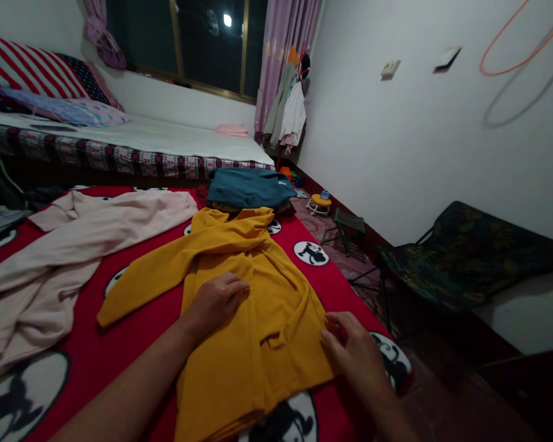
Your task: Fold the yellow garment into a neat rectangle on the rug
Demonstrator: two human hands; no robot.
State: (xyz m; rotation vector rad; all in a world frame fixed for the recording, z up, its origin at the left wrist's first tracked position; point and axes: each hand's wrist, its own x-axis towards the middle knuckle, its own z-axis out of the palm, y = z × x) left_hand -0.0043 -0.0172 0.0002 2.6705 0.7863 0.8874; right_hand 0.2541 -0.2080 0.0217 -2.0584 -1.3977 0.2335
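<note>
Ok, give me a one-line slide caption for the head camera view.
Left hand flat on a mustard-yellow garment on a red cartoon-print bedspread; right hand at its edge.

Left hand (pixel 216 301): flat on the yellow top (pixel 253 307).
Right hand (pixel 354 353): pinching its right edge.
Pink top (pixel 69 245): far left on the red blanket (pixel 96 356).

Bare red bedspread (pixel 92 362) between garments, teal pile (pixel 250 187) blocking beyond

One head-worn camera looks forward and down across the bed (pixel 92 362) from close above it, tilted leftward. The window (pixel 203 43) sits upper centre, the white wall (pixel 396 153) fills the right.
</note>
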